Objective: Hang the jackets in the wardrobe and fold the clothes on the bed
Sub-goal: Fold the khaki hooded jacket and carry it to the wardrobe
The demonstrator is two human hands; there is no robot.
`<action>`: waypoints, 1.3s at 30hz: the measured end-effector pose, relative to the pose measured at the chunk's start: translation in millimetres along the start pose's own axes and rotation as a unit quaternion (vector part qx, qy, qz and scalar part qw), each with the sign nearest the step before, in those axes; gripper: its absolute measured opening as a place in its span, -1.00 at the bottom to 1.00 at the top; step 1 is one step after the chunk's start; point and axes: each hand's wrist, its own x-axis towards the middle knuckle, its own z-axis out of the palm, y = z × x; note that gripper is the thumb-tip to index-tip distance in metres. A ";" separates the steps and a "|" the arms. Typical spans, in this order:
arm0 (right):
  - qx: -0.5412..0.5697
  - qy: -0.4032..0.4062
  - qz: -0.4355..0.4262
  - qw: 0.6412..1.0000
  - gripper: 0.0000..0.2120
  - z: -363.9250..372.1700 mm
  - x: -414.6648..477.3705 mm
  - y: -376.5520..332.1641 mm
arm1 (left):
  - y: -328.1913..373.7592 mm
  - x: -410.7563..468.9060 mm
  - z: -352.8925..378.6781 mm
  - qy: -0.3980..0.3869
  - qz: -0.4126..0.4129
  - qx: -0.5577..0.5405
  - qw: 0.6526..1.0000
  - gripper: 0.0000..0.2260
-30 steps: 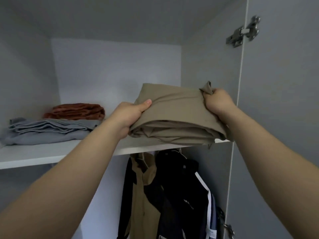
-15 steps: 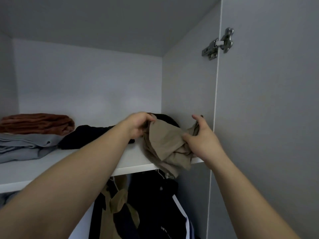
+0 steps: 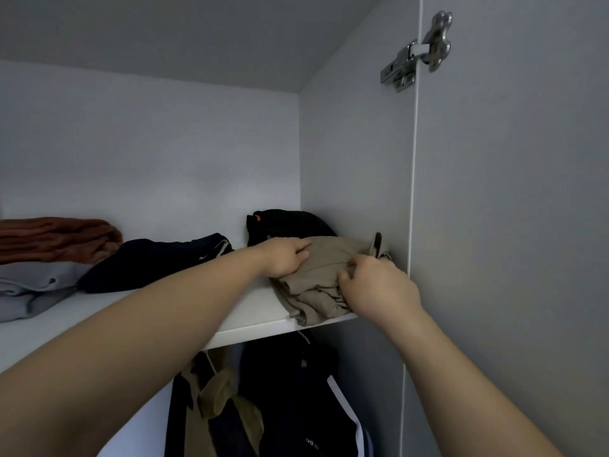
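Note:
A folded khaki garment [image 3: 316, 285] lies on the white wardrobe shelf [image 3: 250, 321] in the right corner, its front fold hanging slightly over the edge. My left hand [image 3: 286, 258] lies on its left side with fingers stretched across the top. My right hand [image 3: 372, 285] is at its front right, fingers curled into the fabric. Behind it sits a black garment [image 3: 286, 222]. Below the shelf hang an olive and dark jacket [image 3: 214, 407] and a black jacket with a white stripe [image 3: 303, 390].
To the left on the shelf lie a folded navy garment [image 3: 155, 262], a grey stack [image 3: 36, 288] and a rust-brown folded cloth [image 3: 56, 239]. The open wardrobe door [image 3: 510, 225] with its metal hinge [image 3: 418, 51] stands close on the right.
The khaki garment went from being held in front of the shelf to lying on it in the right corner. Both hands followed it in and now rest on it.

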 end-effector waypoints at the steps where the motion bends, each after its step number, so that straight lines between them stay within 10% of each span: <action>1: -0.016 -0.003 0.006 1.000 -0.68 -0.9 -0.2 -3.2 | -1.8 -1.6 -2.5 0.013 0.002 0.003 1.000 -0.50; 10: -0.280 -0.075 -0.005 0.957 -0.71 -65.1 -16.1 -86.4 | -76.6 -52.6 -60.8 0.007 -0.080 0.065 0.995 -0.59; 15: -0.256 -0.049 -0.101 0.960 -0.94 -64.0 -17.4 -144.7 | -144.0 -101.9 -83.4 -0.028 -0.165 0.132 0.977 -0.67; 22: -0.175 -0.237 -0.185 0.937 -0.89 16.0 21.0 -247.2 | -207.8 -159.9 -88.3 0.006 -0.208 0.074 0.975 -0.70; 33: -0.072 -0.244 -0.237 0.937 -0.76 74.1 40.1 -283.0 | -204.4 -218.9 -108.8 0.011 -0.140 -0.106 0.984 -0.40; 39: -0.093 -0.123 -0.210 0.965 -0.49 90.2 38.8 -290.1 | -269.3 -286.2 -140.8 -0.215 -0.292 0.156 0.919 0.15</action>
